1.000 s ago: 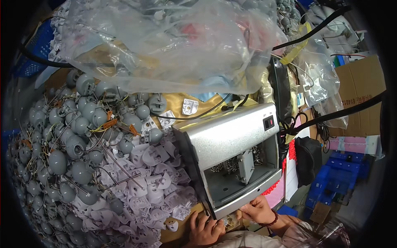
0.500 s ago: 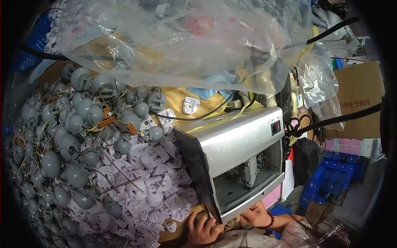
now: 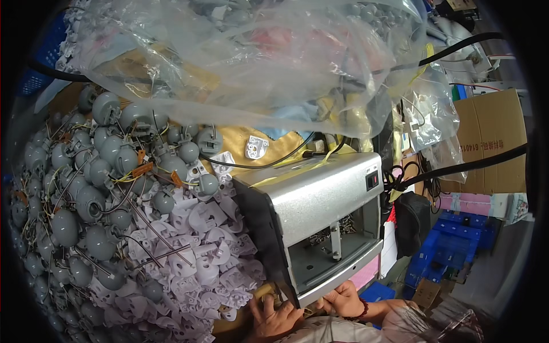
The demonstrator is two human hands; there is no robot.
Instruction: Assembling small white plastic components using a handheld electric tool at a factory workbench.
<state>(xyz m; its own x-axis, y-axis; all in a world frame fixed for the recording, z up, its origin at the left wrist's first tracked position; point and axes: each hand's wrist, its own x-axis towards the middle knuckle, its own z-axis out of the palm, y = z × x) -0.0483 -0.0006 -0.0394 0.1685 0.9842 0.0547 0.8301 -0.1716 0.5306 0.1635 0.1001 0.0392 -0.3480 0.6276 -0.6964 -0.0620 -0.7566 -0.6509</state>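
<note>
A silver metal screw feeder (image 3: 323, 197) with a dark side panel stands in front of me. Loose screws (image 3: 329, 233) lie inside its window. Below its front left corner is my left hand (image 3: 275, 320), fingers apart, beside a tan, rounded thing (image 3: 263, 290) that I cannot name. My right hand (image 3: 342, 300), wearing a dark red bead bracelet (image 3: 363, 308), is close under the feeder's front edge. Its thumb and forefinger are pinched together; whatever is between them is too small to make out. The feeder's edge hides the space between both hands.
Grey round lamp-like housings (image 3: 91, 203) with wires are heaped at left, next to a pile of white plastic parts (image 3: 206, 263). Clear plastic bags (image 3: 257, 63) cover the back. At right are black cables (image 3: 463, 166), a cardboard box (image 3: 492, 143) and blue bins (image 3: 452, 246).
The view has shifted slightly, moving the feeder and piles a little left in the picture. My left hand's fingers have spread and straightened somewhat. My right hand stays pinched by the feeder's front edge.
</note>
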